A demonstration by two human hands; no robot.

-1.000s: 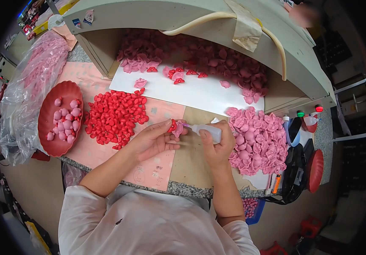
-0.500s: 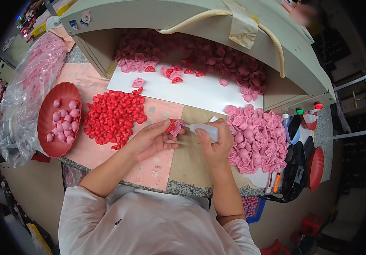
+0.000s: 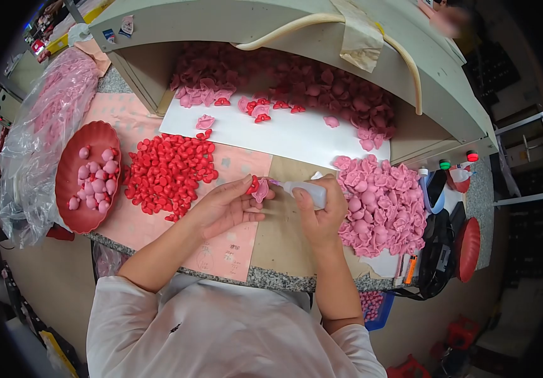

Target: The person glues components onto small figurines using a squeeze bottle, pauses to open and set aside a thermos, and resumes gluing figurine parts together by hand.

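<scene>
Between the thumb and fingers of my left hand [image 3: 227, 208] is a small pink plastic piece [image 3: 261, 190] with a red bow-shaped piece [image 3: 254, 184] against its left side. My right hand [image 3: 323, 211] wraps round a translucent squeeze bottle [image 3: 309, 194], tilted so that its thin nozzle points left at the pink piece. Whether the tip touches the piece, I cannot tell. Left of my hands lies a heap of red bow-shaped pieces [image 3: 167, 173]. A pile of pink petal-like pieces [image 3: 382, 208] sits just right of my right hand.
A red scalloped dish [image 3: 70, 189] holding pink balls stands at the left, beside a clear plastic bag [image 3: 38, 145]. Ahead, a grey hooded box [image 3: 271, 25] arches over more pink pieces on white paper [image 3: 183, 123]. An orange lighter [image 3: 411, 269] lies near the right front edge.
The squeeze bottle has shifted very slightly in my right hand, its nozzle still at the pink piece. My left hand has hardly moved.
</scene>
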